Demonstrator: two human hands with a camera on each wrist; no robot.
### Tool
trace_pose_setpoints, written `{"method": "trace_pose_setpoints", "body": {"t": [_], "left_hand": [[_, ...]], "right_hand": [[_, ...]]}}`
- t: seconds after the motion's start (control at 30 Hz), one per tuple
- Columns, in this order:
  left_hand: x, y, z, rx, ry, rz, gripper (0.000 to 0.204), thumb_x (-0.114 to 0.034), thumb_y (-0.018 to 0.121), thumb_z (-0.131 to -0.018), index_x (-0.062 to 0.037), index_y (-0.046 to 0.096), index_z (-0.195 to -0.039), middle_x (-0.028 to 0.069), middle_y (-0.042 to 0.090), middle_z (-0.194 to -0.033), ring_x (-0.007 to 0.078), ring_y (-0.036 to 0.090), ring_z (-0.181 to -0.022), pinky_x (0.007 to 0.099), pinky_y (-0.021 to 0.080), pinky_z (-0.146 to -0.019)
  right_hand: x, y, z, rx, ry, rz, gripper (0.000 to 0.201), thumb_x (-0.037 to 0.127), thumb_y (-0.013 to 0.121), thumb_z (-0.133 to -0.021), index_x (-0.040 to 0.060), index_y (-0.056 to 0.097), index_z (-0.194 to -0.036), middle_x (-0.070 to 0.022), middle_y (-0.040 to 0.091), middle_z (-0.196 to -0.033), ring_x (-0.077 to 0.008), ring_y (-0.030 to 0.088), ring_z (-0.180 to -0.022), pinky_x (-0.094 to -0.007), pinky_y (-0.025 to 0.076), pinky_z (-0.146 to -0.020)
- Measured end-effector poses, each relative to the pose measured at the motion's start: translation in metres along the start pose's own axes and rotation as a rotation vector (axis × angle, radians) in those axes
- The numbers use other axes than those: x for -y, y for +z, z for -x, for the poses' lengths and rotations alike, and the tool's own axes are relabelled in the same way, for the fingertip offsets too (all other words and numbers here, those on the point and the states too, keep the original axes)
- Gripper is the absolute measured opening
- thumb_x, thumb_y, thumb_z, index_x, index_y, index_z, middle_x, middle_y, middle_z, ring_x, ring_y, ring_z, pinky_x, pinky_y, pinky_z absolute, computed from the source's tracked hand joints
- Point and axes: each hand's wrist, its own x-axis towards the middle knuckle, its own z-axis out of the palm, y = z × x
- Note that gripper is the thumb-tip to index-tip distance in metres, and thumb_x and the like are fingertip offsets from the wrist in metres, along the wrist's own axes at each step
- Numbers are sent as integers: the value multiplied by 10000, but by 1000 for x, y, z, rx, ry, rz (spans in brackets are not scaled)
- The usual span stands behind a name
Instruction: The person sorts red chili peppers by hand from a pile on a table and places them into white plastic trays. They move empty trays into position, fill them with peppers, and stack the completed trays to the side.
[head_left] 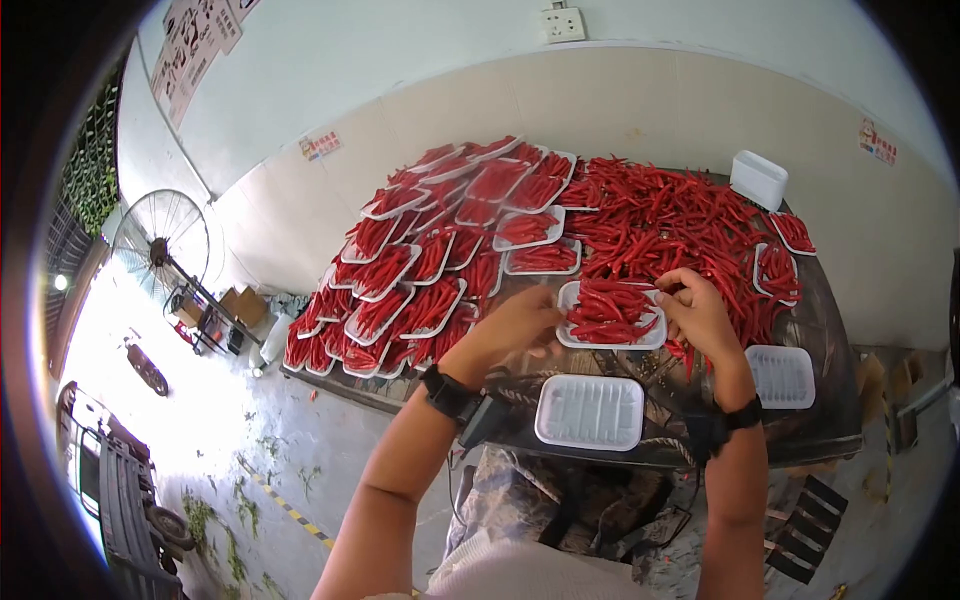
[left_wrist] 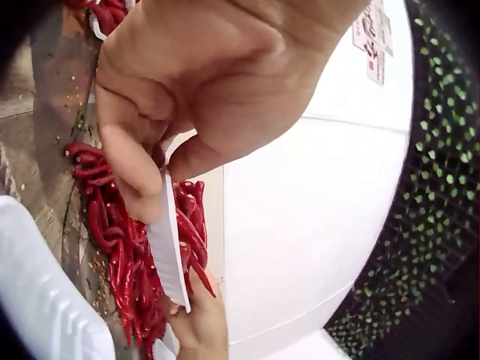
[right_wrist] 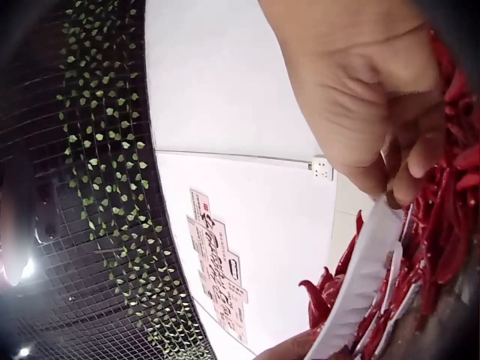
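A white foam tray (head_left: 655, 338) filled with red chilies (head_left: 608, 310) is held up between both hands over the near part of the table. My left hand (head_left: 525, 325) pinches its left end between thumb and fingers; the left wrist view shows the tray's pale side (left_wrist: 166, 251) tilted below those fingers. At the opposite end, my right hand (head_left: 700, 315) pinches the rim, and the right wrist view has the thumb and fingertips (right_wrist: 409, 184) meeting on it. A bare white tray (head_left: 590, 412) lies at the table's front edge, nearest my left hand.
Filled trays (head_left: 400, 270) are stacked in a heap at the left. Loose chilies (head_left: 660, 215) form a big pile at the back. Another bare tray (head_left: 783, 378) lies at the right, and upturned white trays (head_left: 760, 180) stand at the back right. A floor fan (head_left: 160, 250) stands beyond the left end.
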Motion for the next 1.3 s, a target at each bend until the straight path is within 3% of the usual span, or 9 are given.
{"method": "trace_pose_setpoints", "body": {"t": [0.17, 0.37, 0.53, 0.6, 0.7, 0.83, 1.07, 1.1, 1.3], "left_hand": [[19, -12, 20, 71, 39, 347, 137, -168, 568, -997, -54, 538, -1067, 56, 647, -873, 143, 677, -695, 223, 537, -581], [30, -24, 37, -31, 133, 255, 222, -211, 597, -982, -25, 491, -1043, 82, 632, -900, 146, 668, -731, 226, 542, -592], [35, -37, 48, -215, 192, 367, 126, -161, 569, -994, -62, 524, -1057, 61, 639, -920, 149, 672, -747, 245, 557, -634], [44, -54, 50, -202, 209, 403, 102, -146, 563, -990, -68, 531, -1048, 52, 640, -908, 146, 668, -750, 240, 550, -628], [42, -73, 56, -354, 206, 416, 130, -134, 563, -979, -28, 497, -1016, 96, 624, -896, 194, 682, -760, 267, 581, -662], [60, -113, 37, -517, 284, 510, 124, -121, 557, -965, -25, 484, -997, 100, 613, -879, 213, 684, -774, 278, 589, -644], [40, -150, -3, -681, 353, 502, 132, -89, 513, -950, 42, 514, -934, 146, 637, -874, 238, 690, -784, 284, 609, -660], [32, -147, -7, -732, 344, 528, 161, -81, 502, -949, 76, 534, -936, 175, 659, -868, 244, 693, -757, 287, 608, -624], [27, -159, -43, -852, 233, 572, 126, -77, 495, -963, 44, 529, -963, 182, 680, -897, 263, 710, -749, 304, 609, -605]], "right_hand": [[-2, 10, -3, 94, -49, -178, 204, 138, 625, -959, 14, 574, -1113, -22, 617, -655, -73, 555, -501, -213, 400, -448], [-2, 24, -1, 175, -27, -278, 257, 232, 605, -987, 24, 573, -1135, -38, 646, -731, -77, 575, -538, -207, 411, -474], [-10, 26, -5, 166, 16, -258, 291, 287, 602, -988, 32, 577, -1126, -61, 665, -771, -87, 588, -547, -207, 421, -483], [-16, 26, -7, 157, 19, -233, 297, 297, 601, -987, 34, 578, -1122, -68, 669, -776, -90, 589, -547, -207, 424, -485], [-21, 25, -8, 155, 10, -220, 295, 296, 597, -989, 33, 578, -1122, -71, 671, -781, -90, 592, -553, -211, 429, -488], [-21, 29, -9, 189, 21, -186, 293, 284, 594, -992, 27, 582, -1132, -74, 676, -794, -86, 595, -567, -216, 435, -499], [-23, 32, -8, 204, 54, -135, 282, 280, 590, -992, 38, 590, -1138, -85, 692, -828, -84, 599, -580, -216, 437, -515], [-22, 32, -8, 201, 55, -134, 282, 280, 590, -992, 38, 590, -1138, -85, 692, -828, -84, 599, -580, -216, 437, -515], [-17, 32, -5, 184, 61, -130, 273, 273, 597, -988, 33, 595, -1119, -68, 678, -805, -83, 593, -589, -222, 438, -528]]}}
